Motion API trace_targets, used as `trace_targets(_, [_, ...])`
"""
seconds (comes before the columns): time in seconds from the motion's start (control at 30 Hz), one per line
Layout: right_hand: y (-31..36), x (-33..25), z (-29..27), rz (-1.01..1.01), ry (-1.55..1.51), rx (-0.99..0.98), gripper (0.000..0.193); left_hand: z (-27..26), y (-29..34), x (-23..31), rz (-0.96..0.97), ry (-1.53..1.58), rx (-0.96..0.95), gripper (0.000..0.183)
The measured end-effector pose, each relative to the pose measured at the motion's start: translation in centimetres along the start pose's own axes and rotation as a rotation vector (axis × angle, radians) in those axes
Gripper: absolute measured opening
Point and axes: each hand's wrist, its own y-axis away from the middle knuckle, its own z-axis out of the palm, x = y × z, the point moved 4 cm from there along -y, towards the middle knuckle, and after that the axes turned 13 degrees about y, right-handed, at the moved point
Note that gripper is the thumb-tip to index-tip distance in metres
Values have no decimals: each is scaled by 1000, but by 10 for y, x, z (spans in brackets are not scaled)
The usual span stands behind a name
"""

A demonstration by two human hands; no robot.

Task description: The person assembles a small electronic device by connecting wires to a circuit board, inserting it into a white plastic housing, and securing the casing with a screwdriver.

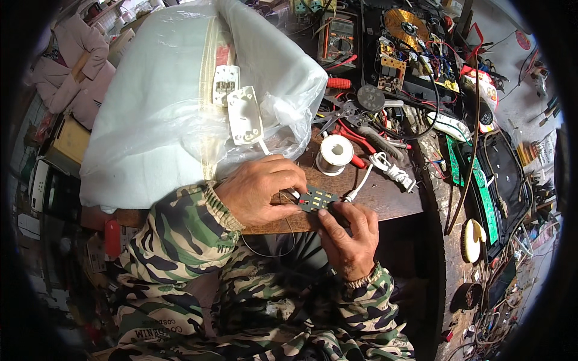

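Note:
Between my two hands is a small dark circuit board (317, 199) with several brass-coloured contacts, held just above the front edge of the wooden table. My left hand (260, 188) pinches its left end, where a red spot and something white show by the fingertips. On the right, my right hand (352, 239) grips the lower right edge with the thumb on top. A thin wire (268, 255) loops down below my left hand. Just beyond the board stands a white spool of solder wire (335, 154). A white plug cord (394, 174) lies to its right.
Two white plastic housing parts (245, 118) rest on a large plastic-wrapped bundle (153, 120) at the left. Pliers (344, 111) and other tools crowd the table's back right. Beyond are a multimeter (336, 40), a copper coil (405, 27) and green circuit boards (483, 194).

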Motion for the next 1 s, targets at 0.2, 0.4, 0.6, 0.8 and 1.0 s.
trace_targets(0.2, [-11,-9,-1,-70,90,-106,49,-1,3,-2,14,-7,-4,31])
trace_targets(0.4, [-10,-9,-3,-86,84,-65,45,1,1,1,35,-13,-3,34])
trace_targets(0.6, [-20,-9,-6,-124,102,-154,44,1,3,-1,16,-36,6,34])
trace_targets(0.8, [-21,-6,-6,-141,49,-163,42,0,-2,3,-39,-7,39,39])
trace_targets(1.0, [-25,-4,-7,-186,54,-205,40,0,1,0,-50,-68,-25,44])
